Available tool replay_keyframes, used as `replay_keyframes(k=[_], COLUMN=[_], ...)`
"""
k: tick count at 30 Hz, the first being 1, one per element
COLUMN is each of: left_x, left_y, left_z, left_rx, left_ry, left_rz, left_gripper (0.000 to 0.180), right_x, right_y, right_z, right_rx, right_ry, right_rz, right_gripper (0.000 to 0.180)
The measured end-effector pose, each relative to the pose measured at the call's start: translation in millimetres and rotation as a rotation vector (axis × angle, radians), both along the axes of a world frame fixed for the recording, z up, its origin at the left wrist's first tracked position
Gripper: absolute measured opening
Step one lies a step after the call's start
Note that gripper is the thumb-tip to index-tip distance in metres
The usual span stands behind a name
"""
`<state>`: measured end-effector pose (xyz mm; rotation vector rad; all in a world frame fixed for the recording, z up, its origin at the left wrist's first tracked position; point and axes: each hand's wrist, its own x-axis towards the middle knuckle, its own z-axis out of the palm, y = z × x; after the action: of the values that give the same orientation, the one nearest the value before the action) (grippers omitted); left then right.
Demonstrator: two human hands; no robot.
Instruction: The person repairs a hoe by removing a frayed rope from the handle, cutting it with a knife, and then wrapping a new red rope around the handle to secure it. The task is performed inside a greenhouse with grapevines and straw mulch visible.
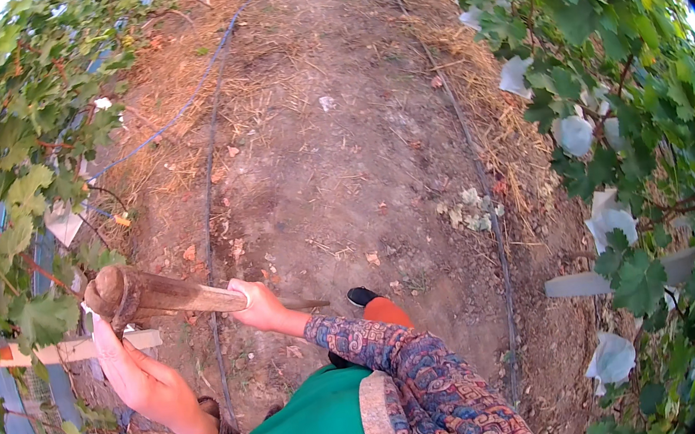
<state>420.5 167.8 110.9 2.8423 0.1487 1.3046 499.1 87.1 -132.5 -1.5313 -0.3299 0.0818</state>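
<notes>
Green garment: right up close, the green cloth [306, 433] fills the near middle, a patterned sleeve [438, 372] angling across on its right.
Wooden tool: here it is, the wooden tool [187, 298], slanting over the near left, its thick brown end up against the left hand [142, 380], its shaft running rightward through the right hand [261, 305] and showing again beyond.
Right hand: wrapped round the shaft, a clear grasp!
Left hand: raised under the thick end and touching it, fingers partly hidden; how far they close, I cannot tell.
White bags: on the right they hang among vine leaves [602, 17], near to far, one white bag [612, 358] lowest and nearest; a pale pouch [64, 221] hangs on the left, farther than the left hand. What they hold is hidden.
Path: bare dirt [313, 151] stretches far between two dark hoses [461, 114], a black shoe [363, 296] planted just right of the shaft.
</notes>
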Motion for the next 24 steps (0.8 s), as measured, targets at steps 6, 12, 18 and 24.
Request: replay_keyframes(k=[6, 12, 18, 24], left_x=[16, 33, 69, 106], left_y=[-24, -53, -62, -72], left_z=[4, 15, 17, 11], left_rx=[0.014, -0.014, -0.014, -0.087], left_ry=[0.03, 0.039, 0.042, -0.026], left_rz=[-0.119, -0.221, -0.265, -0.277], left_gripper=[0.035, 0.034, 0.034, 0.031], right_x=[1, 15, 46, 84], right_y=[-29, -43, -48, -51], right_z=[-1, -4, -4, -14], right_rx=[0.031, 0.039, 0.042, 0.059], right_ry=[0.0, 0.041, 0.062, 0.106], right_rz=[-0.152, -0.197, -0.171, -0.146], right_gripper=[0.023, 0.022, 0.019, 0.018])
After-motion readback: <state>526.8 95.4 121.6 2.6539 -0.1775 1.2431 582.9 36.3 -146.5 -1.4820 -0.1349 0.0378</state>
